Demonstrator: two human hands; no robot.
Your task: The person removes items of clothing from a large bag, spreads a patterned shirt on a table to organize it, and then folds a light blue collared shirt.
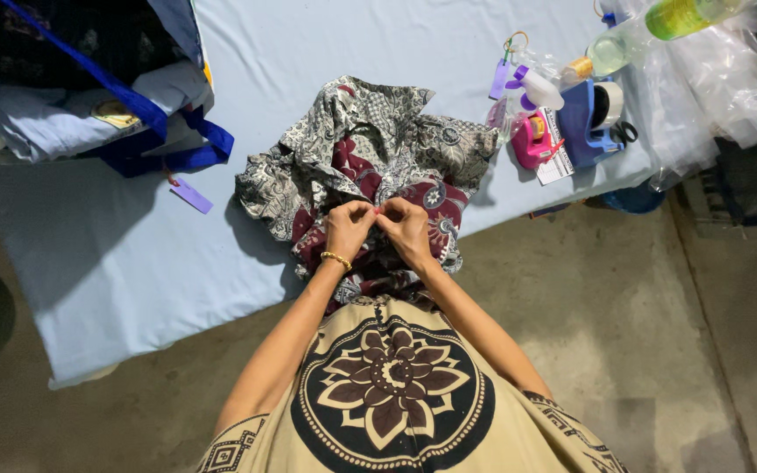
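A person is leaning over a table covered in pale blue cloth (pixel 116 263), seen from above. Both hands are meeting at the near edge of a crumpled grey, white and maroon patterned garment (pixel 370 158) lying on the table. The left hand (pixel 347 228), wearing a gold bracelet (pixel 336 259), and the right hand (pixel 406 228) are pinching the fabric together, fingertips touching. A blue bag (pixel 133 114) is sitting at far left; a blue tape dispenser (pixel 590 118) and bottles are sitting at far right.
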